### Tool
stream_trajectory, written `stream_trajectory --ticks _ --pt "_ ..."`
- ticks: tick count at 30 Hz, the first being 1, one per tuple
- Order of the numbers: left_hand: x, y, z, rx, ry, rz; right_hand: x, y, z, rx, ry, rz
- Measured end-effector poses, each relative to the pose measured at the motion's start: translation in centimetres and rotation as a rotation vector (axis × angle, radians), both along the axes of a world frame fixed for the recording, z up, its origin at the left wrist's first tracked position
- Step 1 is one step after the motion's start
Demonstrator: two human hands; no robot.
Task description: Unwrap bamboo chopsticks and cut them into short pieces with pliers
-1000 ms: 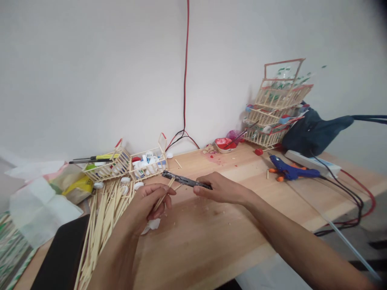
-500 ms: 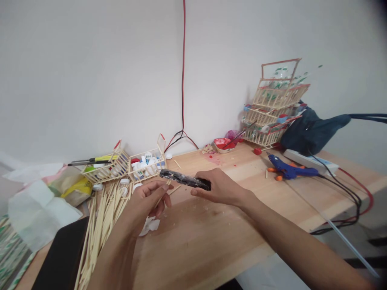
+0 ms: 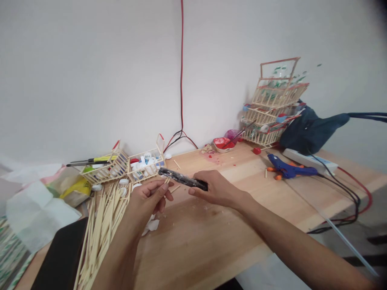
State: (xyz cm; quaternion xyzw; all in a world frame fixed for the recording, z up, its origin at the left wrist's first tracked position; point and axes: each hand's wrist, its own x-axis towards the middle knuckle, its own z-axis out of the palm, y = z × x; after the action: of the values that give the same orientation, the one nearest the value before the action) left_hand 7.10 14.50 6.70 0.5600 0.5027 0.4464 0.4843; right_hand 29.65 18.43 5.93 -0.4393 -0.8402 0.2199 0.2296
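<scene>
My left hand [image 3: 152, 196] is closed, with thumb and fingers pinching a thin wooden stick [image 3: 167, 181]. My right hand [image 3: 216, 187] grips a long black hand tool [image 3: 181, 178] speckled with white; I cannot make out its exact kind. The tool's far end reaches over to the left, close above the stick and my left fingertips. Whether it touches the stick is unclear. A crumpled white scrap [image 3: 151, 225] lies on the table just below my left hand. Many loose wooden sticks [image 3: 104, 225] are heaped left of my left forearm.
Small stick baskets [image 3: 145, 169] holding bottles and caps stand at the back left. A blue glue gun [image 3: 290, 167] lies right, beside a white power strip [image 3: 311, 159]. Stacked stick baskets [image 3: 266, 117], a red paint dish [image 3: 223, 146] and a black phone-like slab [image 3: 62, 253] also surround the work area.
Both hands stay close together with nearly the same grips. The view has shifted slightly, and the tool and right hand sit a little further left in the picture.
</scene>
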Motion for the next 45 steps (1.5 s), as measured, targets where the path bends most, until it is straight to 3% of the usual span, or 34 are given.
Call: stream_trajectory --ticks 8,36,41,45 --pt "-0.2 0.0 -0.5 -0.086 -0.005 0.004 -0.1 0.2 -0.7 -0.116 -0.002 0.04" --pt "-0.6 0.2 -0.7 -0.114 -0.043 -0.023 -1.2 0.5 -3.6 0.118 -0.015 -0.005" --pt "-0.6 0.1 -0.5 -0.108 -0.177 -0.04 -0.7 1.4 -3.8 0.03 0.236 -0.123" --pt "0.0 0.2 -0.8 -0.153 -0.308 -0.053 -0.7 1.8 -3.5 -0.248 0.493 -0.151"
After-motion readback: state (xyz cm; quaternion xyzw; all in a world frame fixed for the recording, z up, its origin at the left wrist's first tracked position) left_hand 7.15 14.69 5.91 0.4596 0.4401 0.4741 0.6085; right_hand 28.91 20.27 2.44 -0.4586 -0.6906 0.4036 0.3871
